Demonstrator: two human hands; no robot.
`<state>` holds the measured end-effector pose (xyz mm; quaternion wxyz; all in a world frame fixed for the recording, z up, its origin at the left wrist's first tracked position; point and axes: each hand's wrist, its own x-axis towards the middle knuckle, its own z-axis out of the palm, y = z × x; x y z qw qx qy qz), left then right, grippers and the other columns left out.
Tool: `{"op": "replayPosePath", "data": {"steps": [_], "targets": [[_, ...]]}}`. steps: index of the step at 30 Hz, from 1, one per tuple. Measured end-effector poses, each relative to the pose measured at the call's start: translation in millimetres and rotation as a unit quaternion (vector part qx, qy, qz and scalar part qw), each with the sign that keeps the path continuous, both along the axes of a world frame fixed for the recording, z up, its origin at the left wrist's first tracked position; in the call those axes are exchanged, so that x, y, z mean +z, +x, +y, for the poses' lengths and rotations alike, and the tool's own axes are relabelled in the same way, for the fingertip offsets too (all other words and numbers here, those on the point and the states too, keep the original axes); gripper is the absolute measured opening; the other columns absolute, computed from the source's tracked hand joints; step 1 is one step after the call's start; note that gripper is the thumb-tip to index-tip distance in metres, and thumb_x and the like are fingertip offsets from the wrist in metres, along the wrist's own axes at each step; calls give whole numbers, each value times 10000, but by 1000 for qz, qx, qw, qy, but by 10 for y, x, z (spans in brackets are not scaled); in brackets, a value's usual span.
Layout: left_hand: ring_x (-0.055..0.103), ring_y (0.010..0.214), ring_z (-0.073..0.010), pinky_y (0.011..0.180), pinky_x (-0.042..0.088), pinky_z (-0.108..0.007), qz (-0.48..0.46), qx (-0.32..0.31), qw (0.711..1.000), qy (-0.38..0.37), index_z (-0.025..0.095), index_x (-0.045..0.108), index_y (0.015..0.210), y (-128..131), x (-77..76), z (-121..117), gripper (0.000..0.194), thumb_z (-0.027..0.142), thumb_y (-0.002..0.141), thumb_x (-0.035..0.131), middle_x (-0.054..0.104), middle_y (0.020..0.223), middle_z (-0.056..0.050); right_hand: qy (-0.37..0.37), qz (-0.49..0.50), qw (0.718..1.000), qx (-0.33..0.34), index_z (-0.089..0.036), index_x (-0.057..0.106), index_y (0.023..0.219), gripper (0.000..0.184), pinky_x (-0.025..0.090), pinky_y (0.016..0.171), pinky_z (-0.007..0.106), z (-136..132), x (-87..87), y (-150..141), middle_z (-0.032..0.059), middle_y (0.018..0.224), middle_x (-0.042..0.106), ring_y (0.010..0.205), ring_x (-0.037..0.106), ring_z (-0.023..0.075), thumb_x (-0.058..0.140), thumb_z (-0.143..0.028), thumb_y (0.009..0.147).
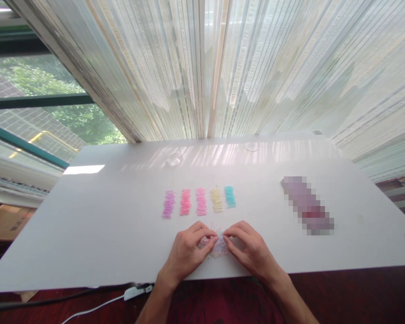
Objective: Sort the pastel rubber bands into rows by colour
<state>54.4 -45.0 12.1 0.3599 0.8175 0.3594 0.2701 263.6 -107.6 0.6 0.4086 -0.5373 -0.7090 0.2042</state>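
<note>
Near the front edge of the white table, a loose pile of thin pastel band-like pieces (219,248) lies between my hands. My left hand (193,245) is closed in a pinch over the left side of the pile. Opposite it, my right hand (248,245) pinches too, its fingertips almost meeting those of the left. What the fingertips hold is too small to make out. Beyond the hands, similar small pieces lie in separate columns: purple (169,204), coral pink (185,202), light pink (201,201), yellow (216,200) and turquoise (230,196).
A clear round dish-like object (174,159) and a faint clear disc (251,146) lie farther back on the white table (104,225). To the right is a blurred-out purple object (307,207). Curtains (175,67) hang behind. A white cable switch (135,292) lies below the front edge.
</note>
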Motion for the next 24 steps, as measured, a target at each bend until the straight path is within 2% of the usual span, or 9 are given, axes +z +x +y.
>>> {"op": "replayPosePath", "data": {"steps": [18, 20, 24], "targets": [[630, 716, -121, 627, 488, -208, -22, 15, 999, 23, 222, 739, 1001, 47, -53, 32, 82, 222, 954, 671, 686, 884, -11, -20, 26, 999, 5, -230, 684, 947, 74, 549, 749, 309, 109, 126, 120, 30, 882, 686, 841, 658, 191, 637, -177, 969], [614, 696, -117, 620, 484, -211, -18, 19, 999, 26, 225, 735, 1027, 25, -54, 32, 98, 233, 963, 663, 685, 889, -11, -14, 18, 1000, -13, -230, 682, 944, 80, 546, 744, 314, 144, 107, 157, 28, 866, 681, 828, 656, 193, 625, -183, 974], [566, 638, -110, 590, 467, -217, -15, 31, 999, 29, 220, 733, 1013, -26, -58, 36, 108, 256, 981, 637, 678, 866, -10, -3, -17, 995, -98, -228, 697, 934, 83, 546, 749, 348, 264, 33, 288, 33, 840, 682, 802, 655, 209, 625, -224, 975]]}}
